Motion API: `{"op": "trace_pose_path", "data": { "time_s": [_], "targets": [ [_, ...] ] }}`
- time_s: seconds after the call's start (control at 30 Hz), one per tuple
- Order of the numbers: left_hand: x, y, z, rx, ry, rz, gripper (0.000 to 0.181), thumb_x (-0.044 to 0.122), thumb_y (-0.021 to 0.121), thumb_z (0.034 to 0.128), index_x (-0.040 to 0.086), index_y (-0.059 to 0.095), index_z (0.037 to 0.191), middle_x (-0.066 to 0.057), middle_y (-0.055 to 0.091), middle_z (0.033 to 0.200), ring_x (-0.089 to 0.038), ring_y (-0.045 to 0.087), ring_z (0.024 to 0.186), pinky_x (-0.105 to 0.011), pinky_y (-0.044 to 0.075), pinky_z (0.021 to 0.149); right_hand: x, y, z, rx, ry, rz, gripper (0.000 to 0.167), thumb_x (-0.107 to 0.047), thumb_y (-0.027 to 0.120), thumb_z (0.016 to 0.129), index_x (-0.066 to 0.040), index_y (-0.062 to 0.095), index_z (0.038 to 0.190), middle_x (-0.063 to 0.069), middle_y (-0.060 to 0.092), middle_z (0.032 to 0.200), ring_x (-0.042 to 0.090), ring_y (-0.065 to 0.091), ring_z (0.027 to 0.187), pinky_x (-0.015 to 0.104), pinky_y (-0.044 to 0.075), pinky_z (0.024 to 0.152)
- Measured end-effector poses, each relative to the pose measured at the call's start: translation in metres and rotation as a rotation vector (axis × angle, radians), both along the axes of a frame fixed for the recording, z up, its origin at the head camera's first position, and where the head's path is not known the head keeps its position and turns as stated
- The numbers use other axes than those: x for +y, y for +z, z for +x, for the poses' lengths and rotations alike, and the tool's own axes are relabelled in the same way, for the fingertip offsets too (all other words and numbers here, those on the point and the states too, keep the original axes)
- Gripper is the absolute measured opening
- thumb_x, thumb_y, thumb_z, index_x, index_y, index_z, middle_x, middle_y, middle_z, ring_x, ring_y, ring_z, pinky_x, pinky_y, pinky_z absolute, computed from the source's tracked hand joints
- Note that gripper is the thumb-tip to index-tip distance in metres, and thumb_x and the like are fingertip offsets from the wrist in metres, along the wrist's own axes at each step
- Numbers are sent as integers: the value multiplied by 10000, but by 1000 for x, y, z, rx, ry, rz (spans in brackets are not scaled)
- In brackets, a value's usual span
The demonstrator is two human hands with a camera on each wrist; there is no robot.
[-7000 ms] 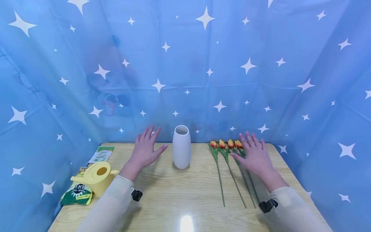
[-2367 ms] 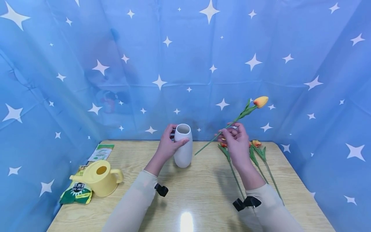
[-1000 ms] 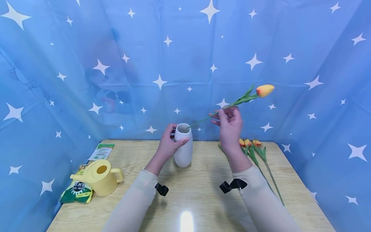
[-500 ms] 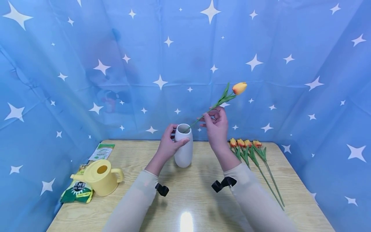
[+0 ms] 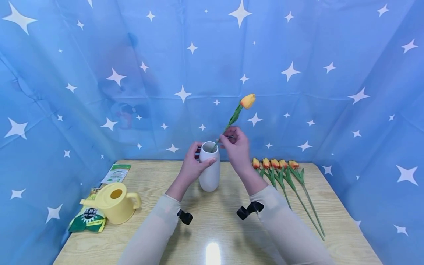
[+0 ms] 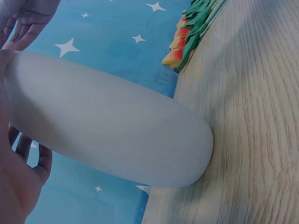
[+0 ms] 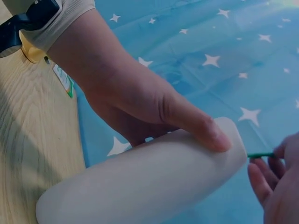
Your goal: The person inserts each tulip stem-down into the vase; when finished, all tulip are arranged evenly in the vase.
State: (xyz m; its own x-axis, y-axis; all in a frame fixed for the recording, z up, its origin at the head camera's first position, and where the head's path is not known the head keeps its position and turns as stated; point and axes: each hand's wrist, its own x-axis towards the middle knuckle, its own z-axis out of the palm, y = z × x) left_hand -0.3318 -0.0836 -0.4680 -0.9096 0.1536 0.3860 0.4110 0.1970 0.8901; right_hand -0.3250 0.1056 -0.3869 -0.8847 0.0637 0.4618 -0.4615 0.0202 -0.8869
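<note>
A white vase (image 5: pixel 210 176) stands upright on the table, and my left hand (image 5: pixel 192 165) grips it near the top, thumb across its front and fingers behind. My right hand (image 5: pixel 237 147) pinches the stem of a yellow-orange tulip (image 5: pixel 247 101) just above the mouth. The stem's lower end is inside the vase and the bloom leans up to the right. In the right wrist view, a short piece of green stem (image 7: pixel 260 155) shows between the vase rim and my right fingers. The vase (image 6: pixel 112 121) fills much of the left wrist view.
Several more tulips (image 5: pixel 275 164) lie side by side on the wooden table (image 5: pixel 205 221) at the right. On the left stand a yellow watering can (image 5: pixel 117 206), a green bag (image 5: pixel 87 221) and a flat packet (image 5: pixel 116 173). A blue star-patterned curtain (image 5: pixel 159 81) hangs behind.
My right hand has picked up one tulip, carried it left and lowered its stem into the vase, tilting it more upright. My left hand has moved to the vase and held it still since.
</note>
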Motion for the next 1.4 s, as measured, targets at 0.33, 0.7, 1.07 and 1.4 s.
{"op": "trace_pose_path", "data": {
  "time_s": [0.33,0.7,1.07,1.4],
  "targets": [
    [0,1,0,-9,6,-10,606,470,907,929,250,591,1397,-13,612,1362,-289,628,1196,-567,561,969,-5,-5,-3,-11,-18,67,287,16,756,1026,37,613,1274,183,708,1091,308,753,956,270,630,784],
    [0,-1,-1,-16,-1,7,598,431,914,933,247,592,1401,-22,616,1362,-369,623,1221,-586,554,973,-5,-6,2,23,-58,201,178,-186,768,1072,-42,761,1177,100,778,1071,257,714,975,339,605,840],
    [0,0,1,-18,8,-5,612,466,905,933,238,588,1404,-23,620,1369,-305,628,1229,-578,556,997,-13,-2,-1,7,-34,278,110,-145,793,1046,-72,797,1129,78,775,1040,250,701,996,393,582,811],
    [0,0,0,-21,7,-8,684,493,898,933,209,551,1449,-49,600,1391,-300,619,1250,-577,557,1014,-14,-8,-3,-62,-7,325,231,-204,806,1044,-74,814,1234,73,764,1129,245,685,1059,433,591,865]
  ]
}}
